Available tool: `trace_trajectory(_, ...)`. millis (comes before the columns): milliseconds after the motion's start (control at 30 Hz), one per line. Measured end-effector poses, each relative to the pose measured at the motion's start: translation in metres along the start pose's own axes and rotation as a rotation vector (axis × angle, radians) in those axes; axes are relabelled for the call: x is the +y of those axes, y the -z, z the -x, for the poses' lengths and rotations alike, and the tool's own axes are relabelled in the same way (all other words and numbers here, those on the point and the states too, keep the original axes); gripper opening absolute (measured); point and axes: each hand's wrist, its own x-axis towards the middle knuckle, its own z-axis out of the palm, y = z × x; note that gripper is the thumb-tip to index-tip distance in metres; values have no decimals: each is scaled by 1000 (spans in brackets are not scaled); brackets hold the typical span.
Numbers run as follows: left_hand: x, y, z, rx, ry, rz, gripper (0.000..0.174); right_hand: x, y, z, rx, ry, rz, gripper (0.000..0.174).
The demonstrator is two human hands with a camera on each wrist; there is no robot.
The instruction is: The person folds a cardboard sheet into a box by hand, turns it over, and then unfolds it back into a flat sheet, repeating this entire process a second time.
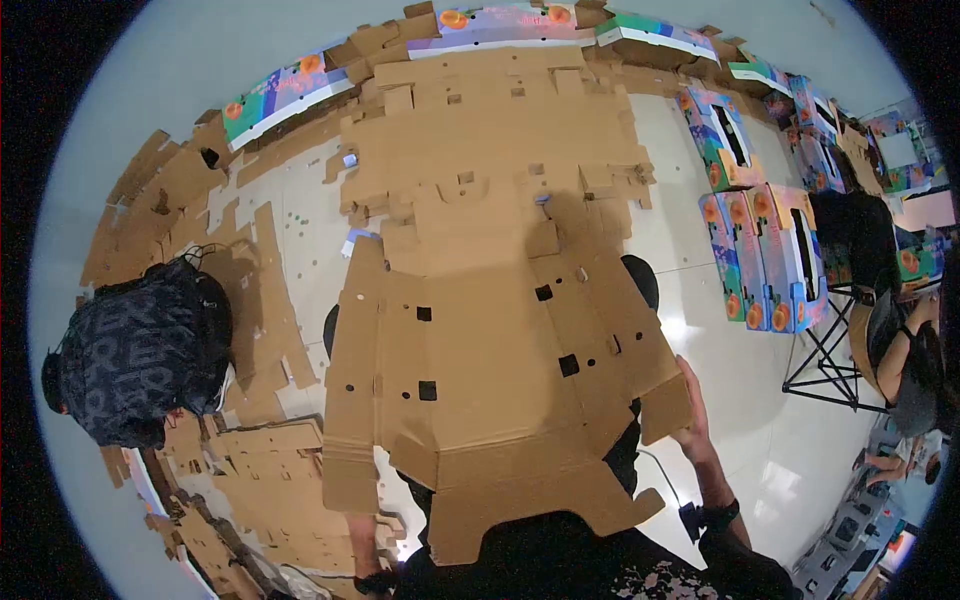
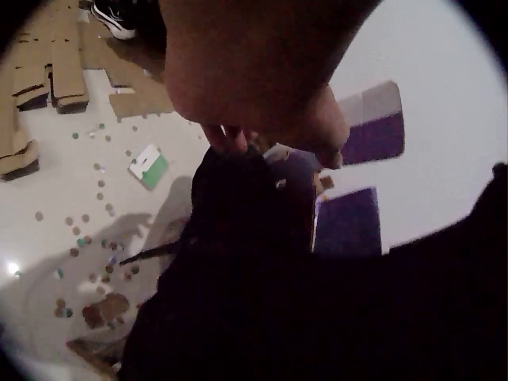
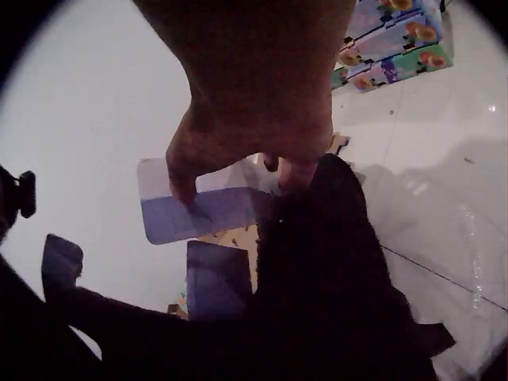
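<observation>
An unfolded cardboard box [image 1: 490, 370] lies in front of the person's torso, plain brown side up, with punched holes and raised side flaps. At its right corner flap, my right hand [image 1: 692, 420] grips the edge. In the right wrist view the thumb of this hand [image 3: 254, 127] lies over a white-and-lilac printed flap [image 3: 171, 218]. My left hand [image 2: 262, 95] holds the opposite corner, thumb against a white-and-purple flap [image 2: 377, 135]. In the head view the cardboard hides most of the left hand, and its forearm [image 1: 362, 540] shows below.
Flat cardboard sheets [image 1: 500, 120] spread ahead on the floor. A dark backpack [image 1: 145, 350] sits at left. Printed fruit boxes [image 1: 765, 255] stand at right, near a folding stool [image 1: 830, 360] and another person [image 1: 910, 350]. Small round cutouts [image 2: 99, 186] dot the floor.
</observation>
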Motion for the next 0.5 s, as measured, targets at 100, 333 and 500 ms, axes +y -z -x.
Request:
trace_trajectory(100,103,-43,-27,-99,-317,20,46,5,14,-6,-153,63,94,80)
trace_trajectory(333,98,-43,-24,-227,-564,-133,74,2,4,1,-16,125,30,63)
trace_trajectory(500,108,-77,-16,-193,-679,-151,75,-15,-45,7,107,214,248,58)
